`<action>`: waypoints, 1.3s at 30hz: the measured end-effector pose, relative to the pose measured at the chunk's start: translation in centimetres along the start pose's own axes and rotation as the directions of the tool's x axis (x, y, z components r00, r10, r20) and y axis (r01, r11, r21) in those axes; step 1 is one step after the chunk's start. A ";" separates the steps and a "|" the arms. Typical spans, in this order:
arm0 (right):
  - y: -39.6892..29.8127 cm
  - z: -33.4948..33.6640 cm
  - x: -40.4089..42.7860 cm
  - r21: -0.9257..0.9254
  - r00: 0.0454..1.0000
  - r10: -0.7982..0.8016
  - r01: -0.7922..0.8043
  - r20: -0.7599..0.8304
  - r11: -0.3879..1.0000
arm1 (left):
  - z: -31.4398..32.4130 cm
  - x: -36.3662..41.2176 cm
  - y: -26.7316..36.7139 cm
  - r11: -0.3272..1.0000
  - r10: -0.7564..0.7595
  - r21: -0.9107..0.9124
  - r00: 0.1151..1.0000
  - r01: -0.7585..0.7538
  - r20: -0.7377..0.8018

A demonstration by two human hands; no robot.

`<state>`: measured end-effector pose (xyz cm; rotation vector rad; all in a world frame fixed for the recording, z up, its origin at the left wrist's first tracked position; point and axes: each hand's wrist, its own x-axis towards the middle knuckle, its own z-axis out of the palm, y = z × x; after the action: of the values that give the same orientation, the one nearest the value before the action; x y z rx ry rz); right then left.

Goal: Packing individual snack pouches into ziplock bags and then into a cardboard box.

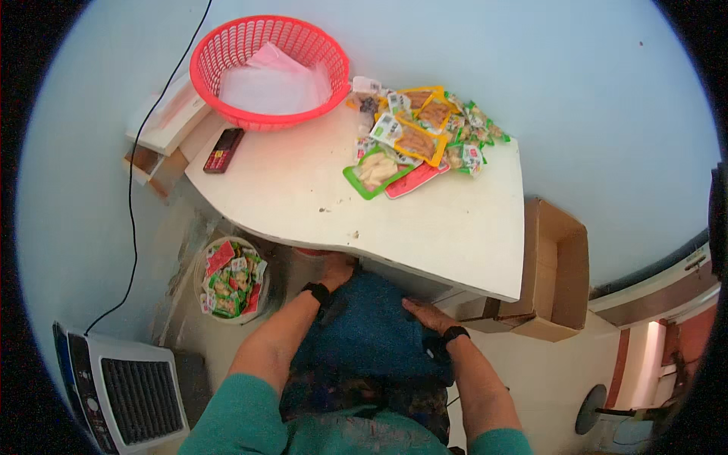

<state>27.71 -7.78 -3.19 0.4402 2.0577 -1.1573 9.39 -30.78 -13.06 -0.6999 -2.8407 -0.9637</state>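
My left hand is at the table's front edge, by my left knee; its fingertips are partly hidden, so I cannot tell whether they hold anything. Just beyond it, a red rim shows under the tabletop. On my right thigh, over the dark blue trousers, rests my right hand, with nothing seen in it. Sealed snack packets in yellow, green and red lie heaped on the white table. A round tub on the floor to the left is full of similar small packets.
A red plastic basket holding clear plastic bags stands at the back left. Near it lies a keypad phone. An open cardboard box is right of the table. An air cooler and black cable are at left.
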 end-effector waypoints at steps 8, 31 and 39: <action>4.7 0.2 1.3 0.321 0.998 0.068 -0.069 0.014 0.945 | -11.8 -0.7 8.6 0.846 -0.196 -0.277 0.751 0.455 0.631; -4.9 -13.9 -10.8 -0.457 0.190 -0.451 0.016 -0.872 0.889 | -14.1 -32.2 -12.6 0.060 -0.490 0.174 -0.123 0.983 0.863; -4.6 -14.7 -10.8 -0.022 0.463 -0.074 0.116 -0.883 0.993 | -14.8 -31.0 -2.0 -0.048 -0.099 -0.191 0.185 0.980 0.978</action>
<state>26.03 2.71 12.36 1.1694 2.9855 -1.1411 35.02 -53.26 -8.46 1.0466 -2.7332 -3.4473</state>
